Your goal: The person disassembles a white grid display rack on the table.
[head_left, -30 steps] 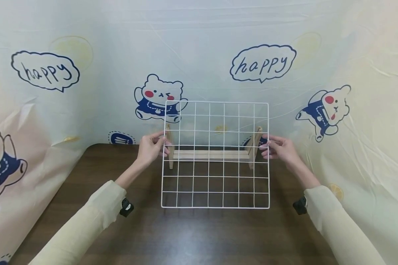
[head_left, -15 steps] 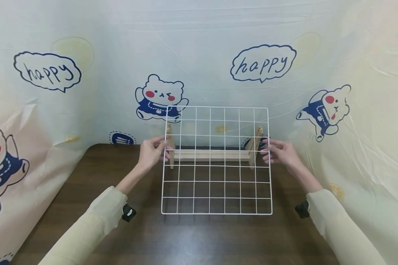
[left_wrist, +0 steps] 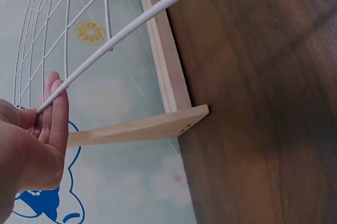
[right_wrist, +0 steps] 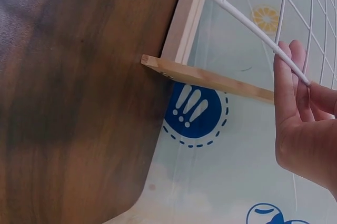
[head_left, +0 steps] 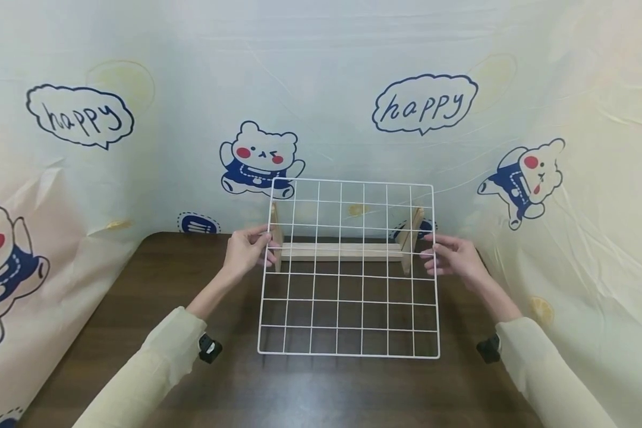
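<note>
Both hands hold a white wire grid panel (head_left: 348,355) between them, tilted in front of a pale wooden stand (head_left: 327,254). Its left side bar is pinched between thumb and fingers of my left hand (head_left: 242,252). On the opposite side bar, my right hand (head_left: 457,260) pinches at about the same height. Through the mesh, the stand shows a crossbar joining two upright side pieces. One side piece (left_wrist: 142,129) lies just beyond the panel in the left wrist view, the other side piece (right_wrist: 210,79) in the right wrist view.
A dark brown wooden table (head_left: 310,392) lies under the panel and stand. Behind it and along both sides hangs a pale cloth (head_left: 331,77) printed with bears and the word happy. Each wrist carries a small black device (head_left: 210,348) near the sleeve cuff.
The grid panel has come down in the head view, its top edge tipping slightly lower on the right. Both hands have moved down a little with it, still gripping. The stand stays put.
</note>
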`<state>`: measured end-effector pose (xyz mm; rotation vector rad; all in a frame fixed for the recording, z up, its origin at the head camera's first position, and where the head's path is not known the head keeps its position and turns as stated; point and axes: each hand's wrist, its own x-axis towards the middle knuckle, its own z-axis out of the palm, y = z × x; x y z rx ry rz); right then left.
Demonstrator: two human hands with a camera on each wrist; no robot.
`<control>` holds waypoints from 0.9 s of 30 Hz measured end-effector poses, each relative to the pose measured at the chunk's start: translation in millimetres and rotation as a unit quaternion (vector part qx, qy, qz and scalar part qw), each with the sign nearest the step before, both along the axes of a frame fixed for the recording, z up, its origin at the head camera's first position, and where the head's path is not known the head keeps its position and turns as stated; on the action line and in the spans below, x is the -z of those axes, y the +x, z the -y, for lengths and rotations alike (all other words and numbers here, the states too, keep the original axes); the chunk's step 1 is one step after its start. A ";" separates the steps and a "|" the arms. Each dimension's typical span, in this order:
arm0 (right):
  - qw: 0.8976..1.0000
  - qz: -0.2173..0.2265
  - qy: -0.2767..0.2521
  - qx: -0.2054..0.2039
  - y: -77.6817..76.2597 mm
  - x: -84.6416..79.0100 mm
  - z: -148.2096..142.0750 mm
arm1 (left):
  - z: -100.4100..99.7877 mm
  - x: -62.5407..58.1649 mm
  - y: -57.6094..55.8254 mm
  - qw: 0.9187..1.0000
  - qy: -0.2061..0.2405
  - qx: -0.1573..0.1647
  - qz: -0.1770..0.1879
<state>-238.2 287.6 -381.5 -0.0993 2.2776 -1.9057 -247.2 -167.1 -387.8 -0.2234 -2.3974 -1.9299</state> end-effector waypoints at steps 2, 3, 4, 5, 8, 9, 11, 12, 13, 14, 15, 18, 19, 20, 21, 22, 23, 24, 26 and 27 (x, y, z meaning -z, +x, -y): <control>1.000 0.005 -0.006 0.003 1.6 3.8 -0.4 | 0.2 2.9 0.9 1.000 0.004 0.001 0.002; 1.000 0.006 -0.008 0.005 2.3 5.6 -0.8 | 0.0 4.3 1.4 1.000 0.005 0.001 0.004; 1.000 0.007 -0.009 0.006 3.1 7.2 -1.2 | -0.2 5.4 1.9 1.000 0.007 0.000 0.008; 1.000 0.007 -0.009 0.006 4.1 8.4 -1.6 | -0.4 6.4 2.6 1.000 0.010 -0.002 0.013; 1.000 0.009 -0.006 0.006 6.8 11.2 -2.5 | 0.4 12.9 2.9 1.000 0.015 -0.004 0.024; 1.000 0.009 -0.004 0.006 7.5 11.9 -2.7 | 0.4 13.6 3.8 0.999 0.014 -0.005 0.028; 1.000 0.009 0.000 0.006 8.6 13.0 -3.0 | 1.1 15.0 5.7 0.999 0.011 -0.007 0.033; 1.000 0.010 0.000 0.005 9.1 13.4 -2.8 | 1.4 15.7 6.6 0.999 0.009 -0.008 0.035; 1.000 0.010 0.000 0.005 9.3 14.0 -2.9 | 1.6 16.2 7.6 0.999 0.008 -0.007 0.036; 1.000 0.011 0.000 0.004 9.6 14.5 -2.7 | 1.8 16.6 8.5 0.999 0.007 -0.009 0.040; 1.000 0.011 -0.001 0.004 10.0 15.1 -2.4 | 2.1 17.0 9.3 0.999 0.005 -0.008 0.041; 1.000 0.013 -0.005 0.002 11.3 17.2 -1.4 | 2.7 18.0 10.7 0.999 0.007 -0.007 0.046; 1.000 0.013 -0.004 0.000 11.7 18.0 -1.1 | 2.9 18.1 11.0 0.999 0.007 -0.008 0.046; 1.000 0.014 -0.004 0.000 12.4 18.6 -0.4 | 3.1 18.3 11.1 0.999 0.006 -0.010 0.047; 1.000 0.015 -0.004 0.001 12.9 19.4 0.0 | 3.2 18.7 11.1 0.999 0.007 -0.011 0.048; 1.000 0.016 -0.003 0.001 13.4 20.0 0.4 | 3.5 19.2 11.0 0.999 0.009 -0.011 0.050; 1.000 0.016 -0.001 0.002 14.0 20.5 0.9 | 3.7 19.6 11.3 0.998 0.009 -0.013 0.053; 1.000 0.017 0.001 0.002 14.4 21.0 1.1 | 3.9 20.2 11.6 0.998 0.009 -0.013 0.056; 1.000 0.019 0.003 0.003 15.0 21.9 1.7 | 4.4 21.7 12.7 0.998 0.012 -0.012 0.063; 1.000 0.020 0.004 0.003 15.3 22.4 1.8 | 4.6 22.7 13.4 0.998 0.014 -0.012 0.066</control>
